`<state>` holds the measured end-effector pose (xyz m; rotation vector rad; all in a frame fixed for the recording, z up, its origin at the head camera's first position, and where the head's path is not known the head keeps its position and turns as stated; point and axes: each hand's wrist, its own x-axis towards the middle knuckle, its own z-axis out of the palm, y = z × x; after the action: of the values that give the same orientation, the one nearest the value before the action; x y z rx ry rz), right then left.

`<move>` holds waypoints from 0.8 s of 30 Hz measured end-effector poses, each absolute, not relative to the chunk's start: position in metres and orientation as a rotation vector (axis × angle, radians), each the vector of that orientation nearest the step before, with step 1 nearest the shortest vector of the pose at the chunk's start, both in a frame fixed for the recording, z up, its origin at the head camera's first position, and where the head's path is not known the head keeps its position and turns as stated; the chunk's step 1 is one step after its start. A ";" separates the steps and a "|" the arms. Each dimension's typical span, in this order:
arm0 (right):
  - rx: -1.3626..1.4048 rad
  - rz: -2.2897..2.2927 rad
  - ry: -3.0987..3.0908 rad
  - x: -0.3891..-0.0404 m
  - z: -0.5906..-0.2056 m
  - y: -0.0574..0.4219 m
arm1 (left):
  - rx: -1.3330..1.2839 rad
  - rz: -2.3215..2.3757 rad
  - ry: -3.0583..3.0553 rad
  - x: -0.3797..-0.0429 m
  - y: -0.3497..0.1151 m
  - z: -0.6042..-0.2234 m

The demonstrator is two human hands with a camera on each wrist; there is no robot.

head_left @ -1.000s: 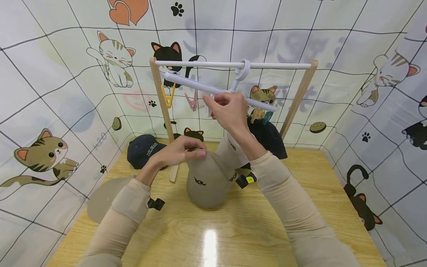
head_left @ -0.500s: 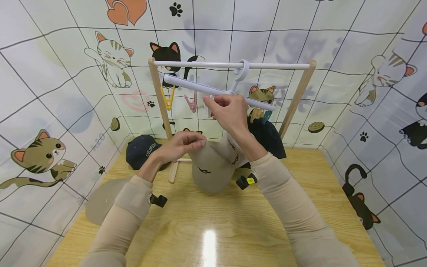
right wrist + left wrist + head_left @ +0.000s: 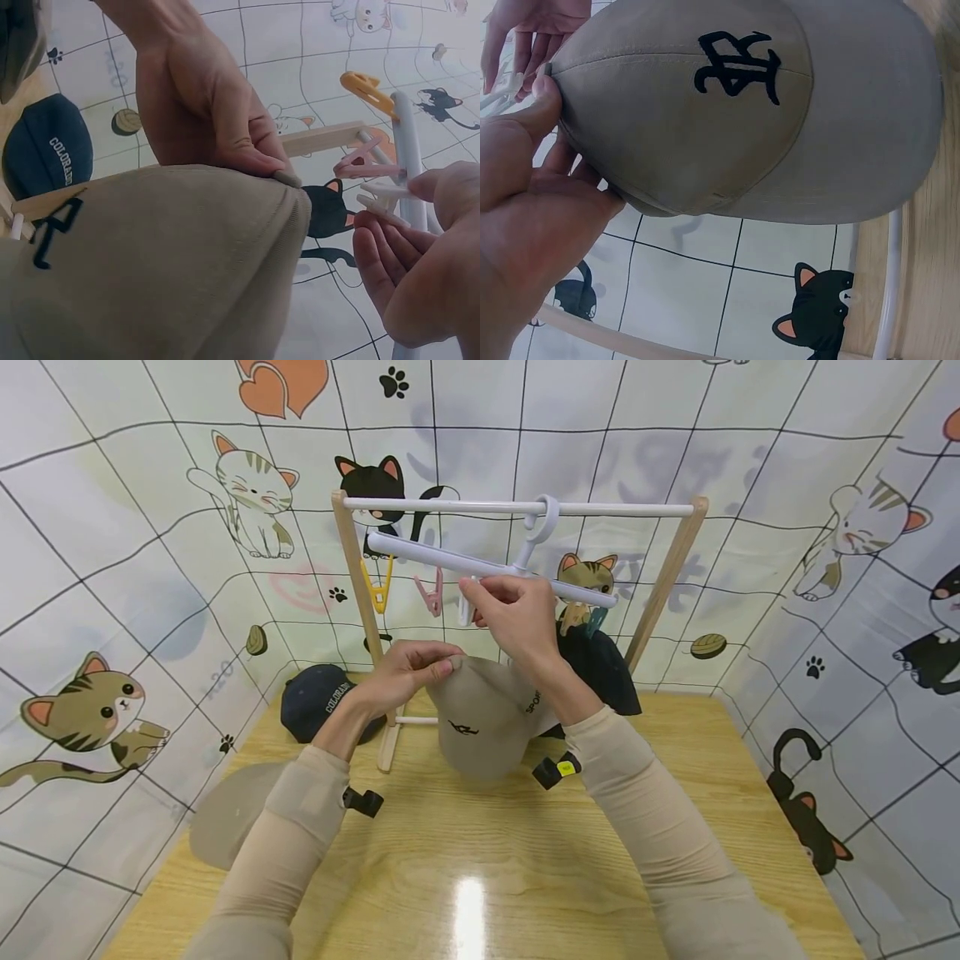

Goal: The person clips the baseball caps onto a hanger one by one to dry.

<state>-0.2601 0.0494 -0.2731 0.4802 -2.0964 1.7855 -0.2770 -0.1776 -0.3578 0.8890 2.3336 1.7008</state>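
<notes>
My left hand (image 3: 401, 683) pinches a tan baseball cap (image 3: 483, 718) by the top of its crown, thumb against fingers. The cap hangs brim down under the hanger; its dark embroidered emblem faces out in the left wrist view. My right hand (image 3: 519, 618) holds a white clip (image 3: 386, 204) between thumb and fingers, on the bar of a white hanger (image 3: 442, 557). The cap's pinched crown lies below and left of that clip, apart from it. The hanger hooks over the rack's white rail (image 3: 615, 510) and tilts down to the right.
A yellow clip (image 3: 378, 587) and a pink clip (image 3: 431, 593) hang left of the white one. A dark cap (image 3: 596, 672) hangs at the right from a teal clip (image 3: 596, 622) and another. A navy cap (image 3: 318, 700) and another tan cap (image 3: 234, 814) lie on the table at left.
My left hand has lifted the tan cap upward and slightly right, closer to the hanger. My right hand stays at the white clip.
</notes>
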 end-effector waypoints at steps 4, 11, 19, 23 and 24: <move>0.498 1.825 -2.074 -0.261 -0.275 0.050 | 0.836 1.800 2.311 -0.279 -0.176 -0.357; 0.518 1.901 -2.047 -0.263 -0.278 0.052 | 0.837 1.904 2.243 -0.286 -0.174 -0.358; 0.541 1.944 -2.043 -0.263 -0.280 0.055 | 0.806 1.944 2.162 -0.291 -0.169 -0.356; 0.541 1.928 -2.050 -0.263 -0.281 0.056 | 0.772 2.003 2.066 -0.292 -0.166 -0.355; 0.540 1.924 -2.052 -0.263 -0.281 0.057 | 0.771 2.023 2.035 -0.293 -0.165 -0.355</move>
<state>-0.2632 0.0567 -0.2810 0.5402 -2.0523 1.9240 -0.2926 -0.1652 -0.3551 0.7707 2.0352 2.0231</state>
